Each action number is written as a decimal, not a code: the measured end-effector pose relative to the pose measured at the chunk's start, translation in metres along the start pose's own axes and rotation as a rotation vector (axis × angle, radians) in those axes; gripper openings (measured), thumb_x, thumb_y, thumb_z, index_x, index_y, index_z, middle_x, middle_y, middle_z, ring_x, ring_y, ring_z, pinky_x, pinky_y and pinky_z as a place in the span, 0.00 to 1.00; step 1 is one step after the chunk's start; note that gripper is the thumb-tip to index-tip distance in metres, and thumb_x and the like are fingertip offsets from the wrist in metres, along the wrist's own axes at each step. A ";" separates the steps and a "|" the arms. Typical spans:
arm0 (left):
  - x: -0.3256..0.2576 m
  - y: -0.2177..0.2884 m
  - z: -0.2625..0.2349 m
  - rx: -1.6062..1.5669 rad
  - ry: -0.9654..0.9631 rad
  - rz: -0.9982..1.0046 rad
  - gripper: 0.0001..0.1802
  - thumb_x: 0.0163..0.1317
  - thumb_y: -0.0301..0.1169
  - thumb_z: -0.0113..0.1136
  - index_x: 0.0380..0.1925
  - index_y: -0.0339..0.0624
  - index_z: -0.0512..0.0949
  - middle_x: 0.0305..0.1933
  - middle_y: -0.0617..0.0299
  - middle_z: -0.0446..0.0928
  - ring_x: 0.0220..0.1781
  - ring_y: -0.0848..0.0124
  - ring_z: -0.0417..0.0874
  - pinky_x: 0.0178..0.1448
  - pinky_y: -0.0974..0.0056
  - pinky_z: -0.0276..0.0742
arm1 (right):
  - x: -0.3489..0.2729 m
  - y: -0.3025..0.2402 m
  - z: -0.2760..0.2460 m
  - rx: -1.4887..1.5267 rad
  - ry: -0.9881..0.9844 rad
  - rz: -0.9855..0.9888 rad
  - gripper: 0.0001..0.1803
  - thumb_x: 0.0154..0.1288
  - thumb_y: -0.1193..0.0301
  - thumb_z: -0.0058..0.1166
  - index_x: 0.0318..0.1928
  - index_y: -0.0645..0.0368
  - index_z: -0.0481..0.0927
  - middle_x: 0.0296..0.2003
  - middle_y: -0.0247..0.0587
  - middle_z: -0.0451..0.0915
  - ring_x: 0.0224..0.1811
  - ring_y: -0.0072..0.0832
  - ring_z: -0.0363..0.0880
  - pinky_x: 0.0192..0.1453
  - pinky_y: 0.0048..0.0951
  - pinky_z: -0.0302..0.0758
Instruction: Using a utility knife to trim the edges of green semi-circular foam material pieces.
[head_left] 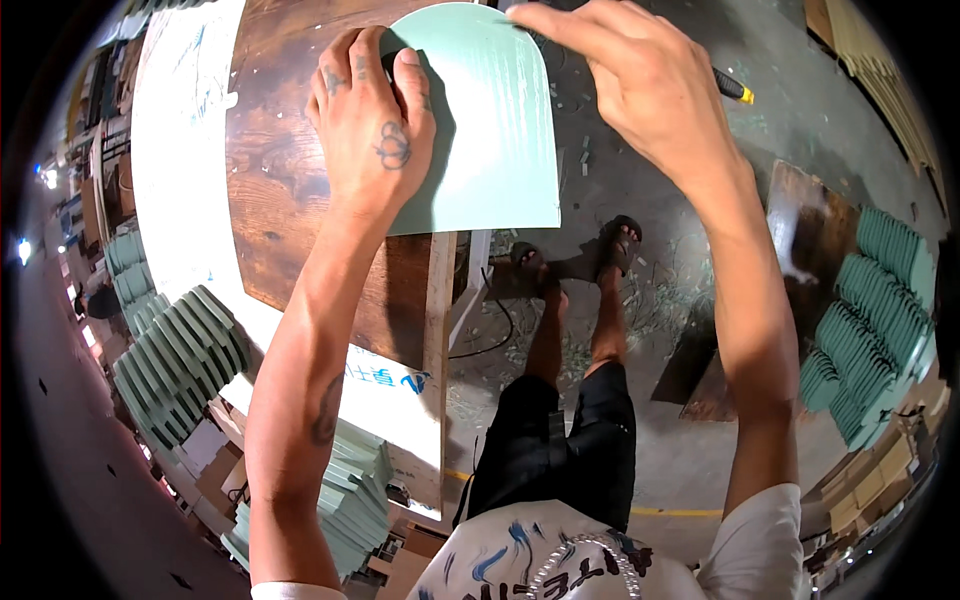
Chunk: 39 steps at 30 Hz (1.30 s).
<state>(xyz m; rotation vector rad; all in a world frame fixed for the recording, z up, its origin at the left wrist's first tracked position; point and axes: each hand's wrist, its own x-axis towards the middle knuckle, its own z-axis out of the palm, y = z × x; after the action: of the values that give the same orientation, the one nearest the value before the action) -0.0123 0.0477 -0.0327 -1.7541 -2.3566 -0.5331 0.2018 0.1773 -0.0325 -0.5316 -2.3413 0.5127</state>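
Closest to the lens was the person's white printed shirt [560,565], and from it both bare forearms rose toward twelve o'clock. Left hand [372,120], marked with a small tattoo, lay palm-down with fingers spread and slightly curled, pressing the left edge of a pale green arch-topped panel [490,130] onto the dark wooden tabletop [280,190]; the panel sat at the table's right-hand edge, its right part overhanging the concrete floor [700,330]. Right hand [625,75] was at one o'clock, over the panel's rounded top, fingers drawn together around the grip of a yellow-and-black utility knife [735,90] whose tail stuck out toward three o'clock; whether its blade met the panel could not be told, since the hand hid it. Judging by that pose, the step in hand was trimming the curved edge, and the next move seemed to call for steady downward pressure from the left hand while the right drew the tool along the arc, keeping clear of the holding fingers. Stacks of matching green panels [180,360] stood at eight o'clock, with more [870,320] at four o'clock, and offcuts littered the floor around the person's sandalled feet [575,260].
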 end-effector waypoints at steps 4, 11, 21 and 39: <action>-0.004 -0.007 -0.005 0.015 0.014 -0.004 0.22 0.76 0.41 0.48 0.63 0.40 0.71 0.64 0.47 0.70 0.65 0.47 0.71 0.70 0.42 0.60 | -0.050 -0.040 -0.001 -0.010 -0.134 -0.012 0.26 0.68 0.82 0.52 0.59 0.40 0.85 0.38 0.34 0.82 0.38 0.26 0.78 0.42 0.30 0.74; -0.001 0.002 -0.004 -0.025 0.001 -0.023 0.27 0.78 0.47 0.44 0.66 0.40 0.71 0.65 0.42 0.70 0.67 0.43 0.70 0.72 0.40 0.61 | -0.115 -0.102 -0.017 0.418 -0.087 0.141 0.26 0.67 0.81 0.57 0.61 0.40 0.85 0.36 0.37 0.82 0.36 0.26 0.81 0.40 0.29 0.79; -0.003 -0.007 -0.002 0.029 0.009 0.035 0.27 0.78 0.47 0.45 0.68 0.41 0.70 0.65 0.42 0.71 0.66 0.45 0.72 0.69 0.39 0.66 | -0.127 -0.094 0.000 0.507 -0.074 0.159 0.29 0.59 0.89 0.55 0.57 0.48 0.88 0.41 0.38 0.83 0.42 0.30 0.82 0.45 0.32 0.81; -0.062 0.063 -0.077 -0.098 -0.128 -0.788 0.41 0.72 0.46 0.59 0.73 0.27 0.58 0.60 0.24 0.70 0.54 0.37 0.81 0.59 0.41 0.79 | -0.074 -0.148 -0.016 1.029 -0.218 0.684 0.17 0.78 0.80 0.47 0.63 0.65 0.76 0.50 0.50 0.85 0.47 0.30 0.90 0.51 0.30 0.85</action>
<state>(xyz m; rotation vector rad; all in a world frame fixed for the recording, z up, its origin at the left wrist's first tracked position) 0.0601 -0.0209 0.0302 -0.8315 -3.1167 -0.6425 0.2294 0.0198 0.0122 -0.7496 -1.6671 1.9955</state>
